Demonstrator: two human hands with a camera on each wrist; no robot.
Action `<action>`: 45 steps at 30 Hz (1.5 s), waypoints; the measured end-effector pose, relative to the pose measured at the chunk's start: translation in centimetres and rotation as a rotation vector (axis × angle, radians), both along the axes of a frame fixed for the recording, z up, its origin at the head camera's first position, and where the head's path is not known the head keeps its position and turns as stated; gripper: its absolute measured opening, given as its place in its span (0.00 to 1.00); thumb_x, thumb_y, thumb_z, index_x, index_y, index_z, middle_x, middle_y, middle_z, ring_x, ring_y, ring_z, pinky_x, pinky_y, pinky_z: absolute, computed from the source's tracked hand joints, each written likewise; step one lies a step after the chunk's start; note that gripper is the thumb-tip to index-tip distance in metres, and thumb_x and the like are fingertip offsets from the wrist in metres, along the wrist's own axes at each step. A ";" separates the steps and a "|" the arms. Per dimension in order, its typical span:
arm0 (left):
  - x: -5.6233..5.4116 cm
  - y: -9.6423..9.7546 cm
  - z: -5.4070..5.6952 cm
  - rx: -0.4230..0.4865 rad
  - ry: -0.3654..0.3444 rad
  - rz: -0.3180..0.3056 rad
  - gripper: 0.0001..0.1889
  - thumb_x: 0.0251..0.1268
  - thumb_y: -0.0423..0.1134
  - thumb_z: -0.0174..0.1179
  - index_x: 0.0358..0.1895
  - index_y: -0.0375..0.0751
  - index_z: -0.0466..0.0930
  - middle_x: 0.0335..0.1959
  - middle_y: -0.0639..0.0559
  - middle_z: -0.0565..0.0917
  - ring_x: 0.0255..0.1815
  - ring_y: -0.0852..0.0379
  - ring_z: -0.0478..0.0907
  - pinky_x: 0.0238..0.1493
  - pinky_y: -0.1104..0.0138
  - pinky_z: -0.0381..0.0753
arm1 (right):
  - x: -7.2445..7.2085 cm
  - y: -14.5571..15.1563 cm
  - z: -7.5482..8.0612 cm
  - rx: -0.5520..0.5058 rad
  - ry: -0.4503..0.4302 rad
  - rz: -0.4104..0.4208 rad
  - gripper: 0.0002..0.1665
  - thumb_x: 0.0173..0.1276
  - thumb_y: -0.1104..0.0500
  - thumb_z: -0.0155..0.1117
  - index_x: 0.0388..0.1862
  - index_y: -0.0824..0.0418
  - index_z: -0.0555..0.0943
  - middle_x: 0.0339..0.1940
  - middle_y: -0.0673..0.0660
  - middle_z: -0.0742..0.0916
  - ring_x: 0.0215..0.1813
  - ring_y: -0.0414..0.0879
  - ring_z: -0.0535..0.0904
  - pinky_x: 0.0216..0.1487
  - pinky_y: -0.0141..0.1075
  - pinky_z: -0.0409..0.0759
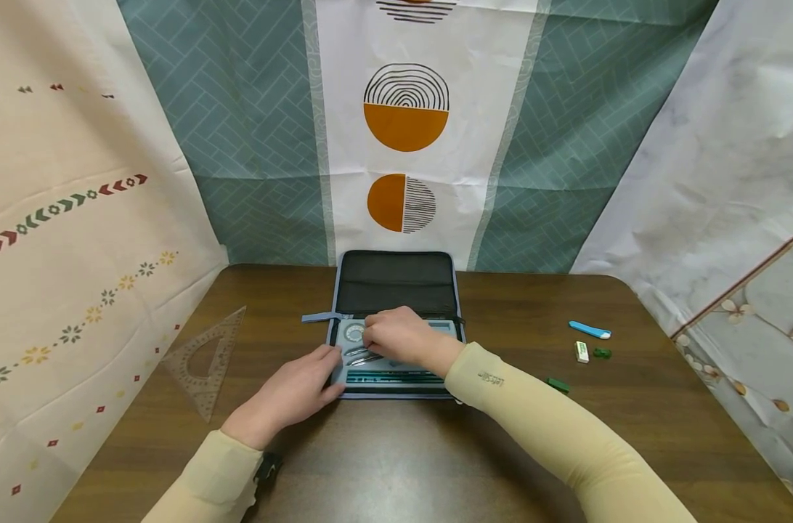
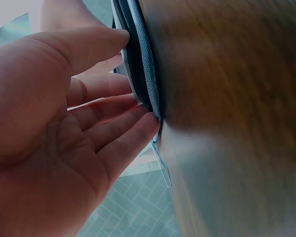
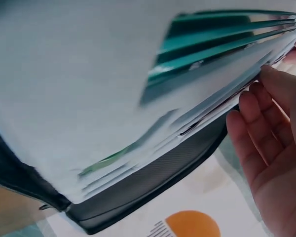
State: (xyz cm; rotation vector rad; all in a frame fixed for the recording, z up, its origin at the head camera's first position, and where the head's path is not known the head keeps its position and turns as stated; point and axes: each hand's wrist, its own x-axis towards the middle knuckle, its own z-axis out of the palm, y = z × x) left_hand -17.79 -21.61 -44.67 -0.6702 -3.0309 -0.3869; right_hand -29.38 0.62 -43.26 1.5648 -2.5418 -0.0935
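An open zip case [image 1: 396, 287] holds a pale grey-blue tray [image 1: 339, 375] at the table's middle. Dark green pencils [image 1: 396, 377] lie in the tray's front slot. Metal drawing tools, compass-like [image 1: 365, 359], and a small round pale piece [image 1: 354, 332] sit at its left. My left hand [image 1: 288, 392] rests at the case's left edge, thumb and fingertips touching it, fingers fairly straight. Above the tray, my right hand [image 1: 403, 336] points its fingers down beside the metal tools. In the right wrist view its fingers [image 3: 251, 128] bend gently; I cannot tell whether they pinch anything.
A clear triangular set square [image 1: 216, 363] lies at the left. On the right are a blue-and-white utility-knife-like piece [image 1: 589, 330], a white eraser [image 1: 582, 352], a small green piece [image 1: 602, 353] and a green block [image 1: 558, 385]. Patterned cloth [image 1: 266, 145] hangs behind the table.
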 end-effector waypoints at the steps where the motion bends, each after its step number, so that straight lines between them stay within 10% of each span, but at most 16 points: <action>1: 0.0 0.0 0.0 -0.002 0.004 0.000 0.27 0.76 0.43 0.74 0.68 0.31 0.78 0.61 0.40 0.82 0.45 0.53 0.80 0.49 0.56 0.86 | 0.1 -0.1 0.0 0.006 0.010 0.003 0.05 0.81 0.56 0.73 0.43 0.48 0.94 0.38 0.46 0.87 0.35 0.39 0.80 0.38 0.34 0.80; 45: 0.0 0.1 0.2 0.006 0.017 -0.011 0.27 0.76 0.42 0.74 0.68 0.31 0.79 0.61 0.40 0.83 0.44 0.53 0.80 0.48 0.57 0.87 | -0.2 -0.5 -0.5 -0.012 0.061 -0.018 0.04 0.78 0.54 0.75 0.40 0.50 0.89 0.36 0.46 0.85 0.36 0.40 0.82 0.37 0.34 0.82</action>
